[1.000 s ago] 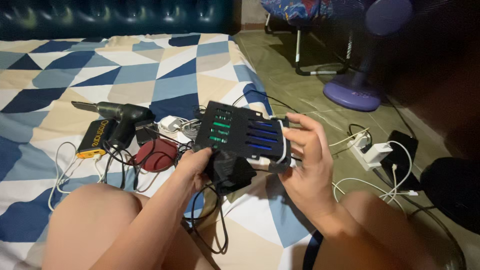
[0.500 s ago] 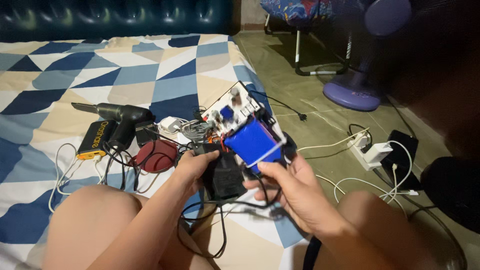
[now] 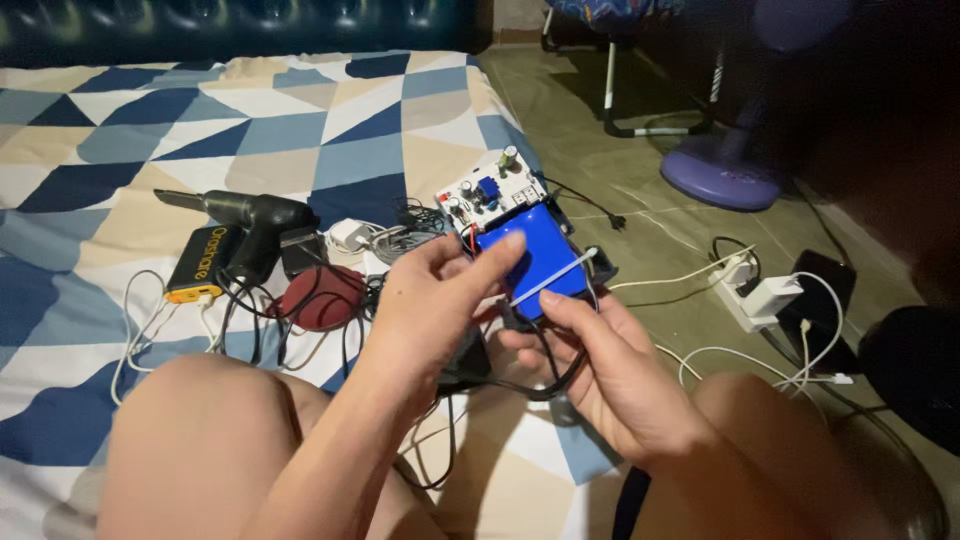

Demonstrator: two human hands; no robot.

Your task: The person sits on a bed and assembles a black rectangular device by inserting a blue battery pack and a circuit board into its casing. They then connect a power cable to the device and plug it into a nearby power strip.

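Nearest the camera, the person's bare knees are framing the work, and both hands are meeting just above them over the patterned bedsheet (image 3: 300, 150). The right hand (image 3: 610, 370) is closing around the underside of an opened electronic device, its thumb and forefinger pinching near a white strap (image 3: 550, 283) that is running across the blue battery pack (image 3: 530, 262). The left hand (image 3: 435, 300) is reaching in from above, its fingers loosely curled and a fingertip pressing on the top edge of the blue battery pack; it is touching rather than gripping. A black cable (image 3: 545, 385) is looping under the hands.

The battery pack is sitting in the device, just beside the white circuit board (image 3: 487, 190) with its small components, tilted up toward the camera. Judging by this, the step in hand is inspecting or freeing the pack from its strap, and the next move probably calls for a careful pull on the strap without straining the thin red wires at the pack's corner.

Farther left on the bed, a dark red round case (image 3: 322, 297), a black drill-like tool (image 3: 255, 218) and an orange-edged power bank (image 3: 200, 262) are lying among tangled cords. On the floor to the right, a white power strip (image 3: 755, 293) is lying, and beyond it a purple fan base (image 3: 722, 178) is standing.
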